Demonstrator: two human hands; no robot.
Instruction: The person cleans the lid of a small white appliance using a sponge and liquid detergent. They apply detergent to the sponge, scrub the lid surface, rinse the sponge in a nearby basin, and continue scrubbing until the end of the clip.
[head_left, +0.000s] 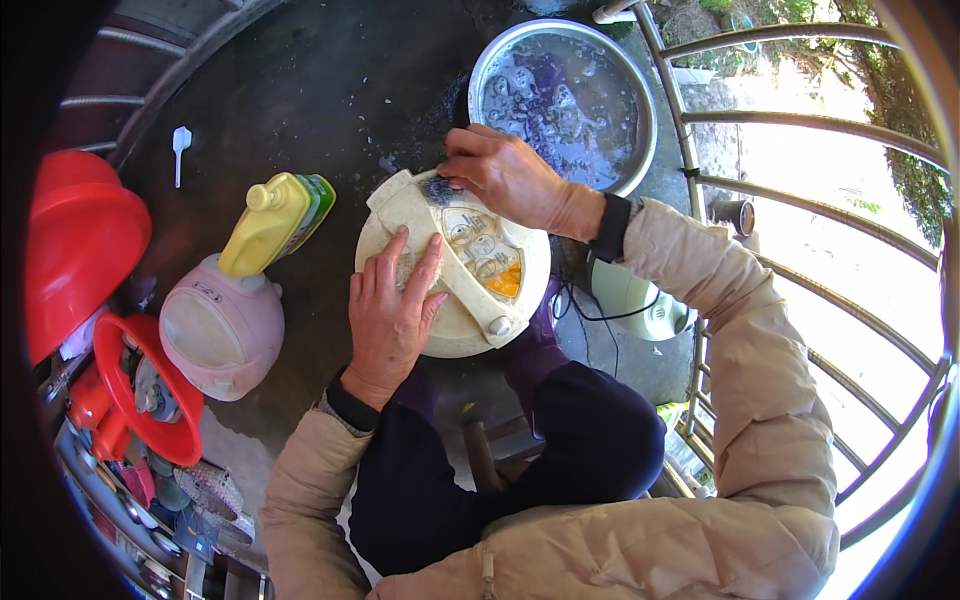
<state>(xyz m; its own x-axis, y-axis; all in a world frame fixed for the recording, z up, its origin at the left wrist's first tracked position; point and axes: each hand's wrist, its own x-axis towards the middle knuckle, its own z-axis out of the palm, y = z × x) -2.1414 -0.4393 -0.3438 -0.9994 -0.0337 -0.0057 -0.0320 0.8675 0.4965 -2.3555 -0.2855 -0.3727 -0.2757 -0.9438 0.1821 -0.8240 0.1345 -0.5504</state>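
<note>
A cream-coloured appliance, apparently a rice cooker seen from its lid side, is in front of my knees. A wide handle crosses its top, beside a printed panel with an orange patch. My right hand pinches a dark grey scouring pad, which looks like steel wool, against the far end of the handle. My left hand lies on the near-left of the top with fingers spread. Pale foam or residue shows under its fingertips. A metal basin of sudsy water, with something purple in it, stands beyond my right hand.
A yellow detergent bottle leans over a pink appliance on the left. A white scoop lies on the wet floor. Red plastic basins line the left edge. Right of my knees are a pale green appliance, a black cord and metal railings.
</note>
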